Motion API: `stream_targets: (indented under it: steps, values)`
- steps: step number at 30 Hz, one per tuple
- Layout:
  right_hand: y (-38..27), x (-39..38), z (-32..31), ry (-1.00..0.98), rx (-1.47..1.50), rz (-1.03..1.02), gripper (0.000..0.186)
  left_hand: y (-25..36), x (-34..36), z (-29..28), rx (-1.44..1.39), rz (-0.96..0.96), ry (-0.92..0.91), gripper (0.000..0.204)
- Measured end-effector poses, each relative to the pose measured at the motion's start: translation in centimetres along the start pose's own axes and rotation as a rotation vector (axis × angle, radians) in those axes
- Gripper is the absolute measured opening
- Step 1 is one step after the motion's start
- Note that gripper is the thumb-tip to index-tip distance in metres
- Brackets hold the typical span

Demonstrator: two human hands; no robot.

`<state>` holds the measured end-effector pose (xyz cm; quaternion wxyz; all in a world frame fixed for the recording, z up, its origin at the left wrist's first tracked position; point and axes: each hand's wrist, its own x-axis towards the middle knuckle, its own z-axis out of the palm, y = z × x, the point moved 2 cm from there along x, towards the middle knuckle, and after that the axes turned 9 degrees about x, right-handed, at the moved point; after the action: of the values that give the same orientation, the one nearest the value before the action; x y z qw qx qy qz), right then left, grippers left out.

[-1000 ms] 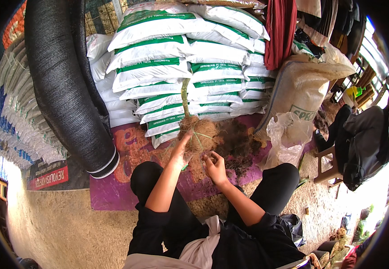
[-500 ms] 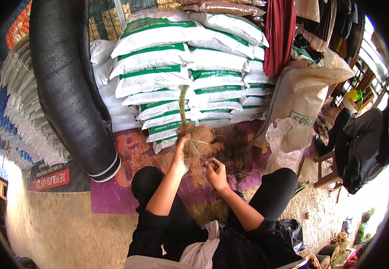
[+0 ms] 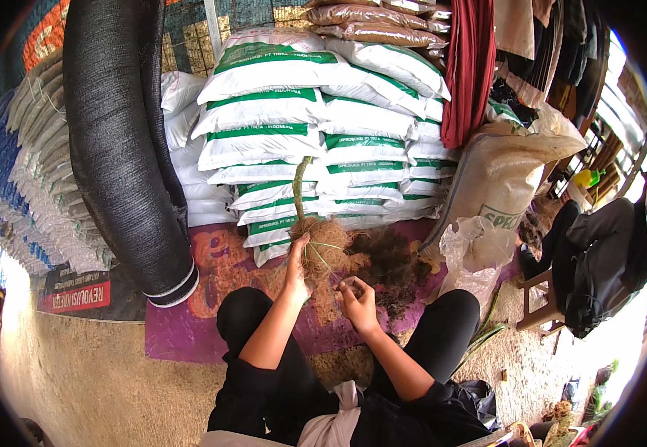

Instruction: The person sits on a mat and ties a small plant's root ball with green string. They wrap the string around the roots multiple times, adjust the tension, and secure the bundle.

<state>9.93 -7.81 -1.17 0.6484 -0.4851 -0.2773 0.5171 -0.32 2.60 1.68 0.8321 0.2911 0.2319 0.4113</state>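
Note:
A fibrous brown ball [image 3: 323,247] with a long mottled green stem [image 3: 298,190] rising from its top is held up before me. My left hand [image 3: 297,264] is closed on its left side, thumb and fingers against the fibres. A pale green strand [image 3: 324,246] crosses the ball and runs down toward my right hand [image 3: 357,302], whose fingers pinch a thin string below and right of the ball. Loose dark soil [image 3: 387,261] lies behind my hands on a purple printed sheet [image 3: 174,339].
Stacked white-and-green sacks [image 3: 264,108] face me. A rolled black mesh [image 3: 118,179] stands left, beside layered plastic bundles [image 3: 48,186]. Right are a large beige sack [image 3: 506,179], crumpled clear plastic [image 3: 469,246] and a dark-clothed person [image 3: 592,253] by a brown stool [image 3: 540,298].
The whole scene sits lower in the picture as my view shifts. The ball and both hands have moved down with it; both grips look the same.

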Motion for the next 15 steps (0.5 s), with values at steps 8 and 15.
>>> stream_targets:
  steps: [8,15]
  values:
    - [2.2,3.6,-0.3,-0.035,-0.325,-0.342,0.014,-0.4,-0.1,-0.7,0.002,-0.012,0.043,0.049]
    - [2.2,5.3,-1.3,-0.087,-0.441,-0.306,0.017,-1.1,0.5,-2.9,0.086,0.07,0.17,0.05]
